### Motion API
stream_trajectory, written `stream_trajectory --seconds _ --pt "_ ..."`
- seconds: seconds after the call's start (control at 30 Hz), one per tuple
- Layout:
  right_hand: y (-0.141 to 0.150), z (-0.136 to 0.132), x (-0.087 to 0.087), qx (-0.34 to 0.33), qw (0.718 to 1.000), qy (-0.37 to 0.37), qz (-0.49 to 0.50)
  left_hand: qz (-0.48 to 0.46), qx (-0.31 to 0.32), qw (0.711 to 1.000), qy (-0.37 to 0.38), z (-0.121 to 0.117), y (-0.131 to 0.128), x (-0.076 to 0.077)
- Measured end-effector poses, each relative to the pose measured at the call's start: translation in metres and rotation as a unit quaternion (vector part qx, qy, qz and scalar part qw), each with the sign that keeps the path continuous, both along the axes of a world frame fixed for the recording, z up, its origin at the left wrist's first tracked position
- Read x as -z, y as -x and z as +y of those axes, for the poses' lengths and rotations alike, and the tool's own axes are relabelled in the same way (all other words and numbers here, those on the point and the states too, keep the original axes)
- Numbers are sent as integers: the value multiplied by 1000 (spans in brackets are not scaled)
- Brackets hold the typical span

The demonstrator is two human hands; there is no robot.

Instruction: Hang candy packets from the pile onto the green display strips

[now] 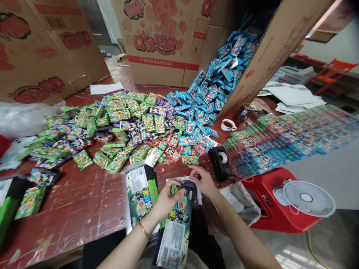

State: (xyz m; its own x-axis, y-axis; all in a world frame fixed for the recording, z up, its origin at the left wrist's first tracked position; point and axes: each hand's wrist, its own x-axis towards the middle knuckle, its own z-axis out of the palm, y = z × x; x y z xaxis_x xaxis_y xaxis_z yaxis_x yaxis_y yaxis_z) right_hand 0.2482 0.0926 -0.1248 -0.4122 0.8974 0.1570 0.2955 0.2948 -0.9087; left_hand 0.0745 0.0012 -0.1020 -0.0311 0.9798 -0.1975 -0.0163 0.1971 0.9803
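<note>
carton [175,231], flat printed cardboard — left hand [167,198] gripping its far end, right hand [206,182] beside that end, hold unclear — shiny packets [116,114] heaped beyond the carton.

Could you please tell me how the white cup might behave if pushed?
The white cup would probably slop, since dark liquid shows inside. It may be fragile, as its glossy wall looks ceramic. Standing upright, it seems likelier to slide than roll.

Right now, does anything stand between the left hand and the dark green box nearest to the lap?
Nothing visible does: the left hand holds the upper end of this dark green box. The similar box lies to the left, not between them.
</note>
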Motion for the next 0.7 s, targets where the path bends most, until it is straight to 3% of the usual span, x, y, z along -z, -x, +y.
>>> stream_trajectory --seconds 0.23,0.43,0.6,0.7 --pt "-1 -1 -5 107 991 18 80 -2 -11 1000 1 1 1 -5" --pt "3 3 -6 51 999 8 -7 10 -17 1000 -2 3 5 -9" --pt "9 -2 -1 29 999 16 -1 11 -18 1000 -8 1 3 -5" --pt "9 -3 -2 60 998 14 32 11 -16 1000 -11 0 2 -4"
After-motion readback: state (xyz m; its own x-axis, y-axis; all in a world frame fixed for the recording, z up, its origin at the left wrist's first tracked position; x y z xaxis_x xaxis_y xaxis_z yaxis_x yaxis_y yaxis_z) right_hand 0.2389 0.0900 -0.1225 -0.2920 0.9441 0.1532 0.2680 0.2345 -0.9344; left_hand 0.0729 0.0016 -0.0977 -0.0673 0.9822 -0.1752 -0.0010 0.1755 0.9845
